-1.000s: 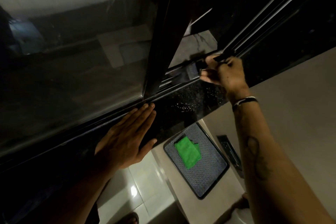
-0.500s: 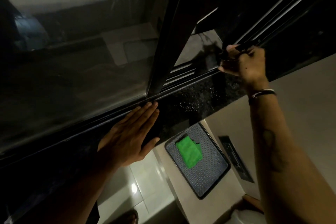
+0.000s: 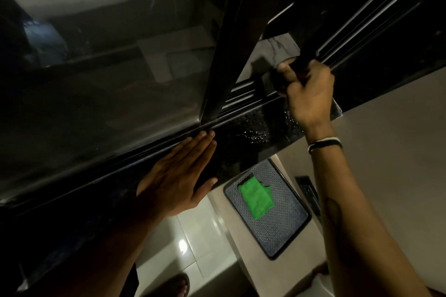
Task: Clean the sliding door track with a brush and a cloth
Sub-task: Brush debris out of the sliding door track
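At five o'clock we see a dark rectangular tray with a dotted grey liner [image 3: 277, 231] lying on a pale beige countertop [image 3: 386, 152], and a slim black slotted panel [image 3: 308, 191] just beside it at its three o'clock. At six o'clock we find glossy white floor tiles [image 3: 195, 231] catching a glare.

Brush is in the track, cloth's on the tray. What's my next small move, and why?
Probably sweep the brush a short way along the track grooves: the right hand grips it there, the left hand braces flat on the sill, and the green cloth lies unused on the tray.
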`<state>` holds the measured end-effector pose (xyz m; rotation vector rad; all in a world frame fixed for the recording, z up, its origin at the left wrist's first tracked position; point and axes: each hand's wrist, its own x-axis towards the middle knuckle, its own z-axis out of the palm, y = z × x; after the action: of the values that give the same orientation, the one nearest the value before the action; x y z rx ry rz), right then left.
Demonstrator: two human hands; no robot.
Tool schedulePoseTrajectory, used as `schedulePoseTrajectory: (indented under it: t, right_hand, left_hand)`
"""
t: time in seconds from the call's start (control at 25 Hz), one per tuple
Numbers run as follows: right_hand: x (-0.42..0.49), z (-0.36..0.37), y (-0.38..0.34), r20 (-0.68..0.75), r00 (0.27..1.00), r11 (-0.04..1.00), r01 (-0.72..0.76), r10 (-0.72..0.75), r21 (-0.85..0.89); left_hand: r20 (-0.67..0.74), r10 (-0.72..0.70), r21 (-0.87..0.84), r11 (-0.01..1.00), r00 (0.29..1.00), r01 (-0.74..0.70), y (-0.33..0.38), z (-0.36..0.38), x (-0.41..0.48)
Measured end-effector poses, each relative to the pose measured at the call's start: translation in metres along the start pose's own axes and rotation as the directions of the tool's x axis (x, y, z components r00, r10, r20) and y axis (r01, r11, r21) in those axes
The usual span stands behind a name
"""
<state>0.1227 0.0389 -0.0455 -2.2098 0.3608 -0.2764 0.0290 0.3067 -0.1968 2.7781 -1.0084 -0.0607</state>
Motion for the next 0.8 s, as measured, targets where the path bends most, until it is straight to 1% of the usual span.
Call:
schedulePoseTrajectory:
  t: [0.04, 0.08, 0.12, 0.16, 0.2, 0.24, 0.28, 0.32, 0.36, 0.4, 0.44, 0.48, 0.52, 0.56, 0.6, 0.64, 0.68, 0.72, 0.76, 0.8]
  right_hand:
    - [-0.004, 0.009, -0.009, 0.141, 0.990, 0.992, -0.013, -0.006, 0.129]
    - [-0.009, 0.018, -0.017, 0.272, 0.962, 0.960, -0.084, 0.008, 0.267]
    - [-0.010, 0.023, -0.019, 0.347, 0.937, 0.924, -0.171, 0.044, 0.343]
    - [-0.007, 0.025, -0.018, 0.366, 0.924, 0.900, -0.248, 0.109, 0.360]
    - [-0.002, 0.022, -0.012, 0.348, 0.915, 0.877, -0.327, 0.202, 0.351]
    - [0.004, 0.014, -0.004, 0.293, 0.908, 0.848, -0.395, 0.301, 0.352]
    - [0.012, 0.003, 0.004, 0.186, 0.907, 0.839, -0.419, 0.377, 0.347]
    - [0.021, -0.010, 0.012, 0.027, 0.917, 0.872, -0.386, 0.397, 0.301]
    - [0.032, -0.022, 0.018, -0.168, 0.927, 0.937, -0.309, 0.335, 0.163]
    - [0.040, -0.033, 0.023, -0.331, 0.921, 0.972, -0.232, 0.207, -0.035]
    - [0.047, -0.040, 0.025, -0.408, 0.910, 0.960, -0.181, 0.081, -0.213]
    - [0.049, -0.043, 0.027, -0.399, 0.917, 0.936, -0.146, 0.006, -0.321]
    - [0.048, -0.040, 0.028, -0.318, 0.948, 0.926, -0.116, -0.005, -0.359]
    - [0.043, -0.034, 0.027, -0.199, 0.980, 0.928, -0.078, 0.004, -0.366]
    - [0.036, -0.029, 0.025, -0.081, 0.997, 0.929, -0.031, 0.001, -0.368]
    - [0.028, -0.023, 0.023, 0.017, 1.000, 0.943, 0.015, -0.010, -0.332]
    - [0.025, -0.018, 0.020, 0.094, 0.995, 0.975, 0.033, -0.013, -0.220]
    - [0.022, -0.014, 0.016, 0.192, 0.981, 1.000, -0.003, 0.007, -0.018]
    - [0.019, -0.010, 0.011, 0.307, 0.951, 0.978, -0.096, 0.034, 0.188]
    - [0.016, -0.008, 0.008, 0.416, 0.907, 0.923, -0.208, 0.059, 0.324]
  left_hand:
    - [-0.009, 0.000, -0.004, 1.000, 1.000, 0.000, 0.000, 0.000, 0.000]
    - [-0.015, 0.001, -0.005, 1.000, 1.000, -0.001, 0.000, 0.001, 0.000]
    - [-0.019, 0.003, -0.007, 1.000, 1.000, -0.003, 0.000, 0.001, 0.000]
    - [-0.025, 0.006, -0.010, 1.000, 1.000, -0.006, -0.001, 0.001, -0.001]
    - [-0.031, 0.005, -0.014, 1.000, 1.000, -0.005, -0.001, 0.001, -0.001]
    - [-0.030, 0.001, -0.020, 1.000, 1.000, -0.002, -0.001, 0.002, -0.001]
    - [-0.021, 0.000, -0.027, 1.000, 1.000, -0.001, -0.001, 0.003, 0.000]
    - [-0.014, -0.001, -0.029, 1.000, 1.000, 0.000, 0.000, 0.004, 0.000]
    - [-0.013, -0.002, -0.028, 1.000, 1.000, 0.002, 0.001, 0.005, 0.000]
    - [-0.018, -0.002, -0.028, 1.000, 1.000, 0.001, 0.001, 0.007, 0.000]
    - [-0.024, 0.001, -0.027, 1.000, 1.000, -0.002, 0.000, 0.007, 0.000]
    - [-0.031, 0.006, -0.027, 1.000, 0.999, -0.007, -0.001, 0.008, 0.000]
    - [-0.039, 0.009, -0.024, 1.000, 0.999, -0.010, -0.002, 0.008, 0.000]
    - [-0.047, 0.010, -0.018, 1.000, 0.999, -0.010, -0.003, 0.009, -0.001]
    - [-0.049, 0.009, -0.014, 1.000, 0.999, -0.010, -0.003, 0.009, -0.001]
    - [-0.042, 0.009, -0.014, 1.000, 0.999, -0.009, -0.002, 0.010, -0.002]
    - [-0.036, 0.008, -0.016, 1.000, 0.999, -0.009, -0.001, 0.011, -0.001]
    - [-0.033, 0.005, -0.021, 1.000, 0.999, -0.006, -0.001, 0.012, -0.001]
    - [-0.033, 0.003, -0.024, 1.000, 0.999, -0.004, -0.001, 0.012, -0.001]
    - [-0.037, 0.006, -0.021, 1.000, 0.999, -0.007, -0.002, 0.012, 0.000]
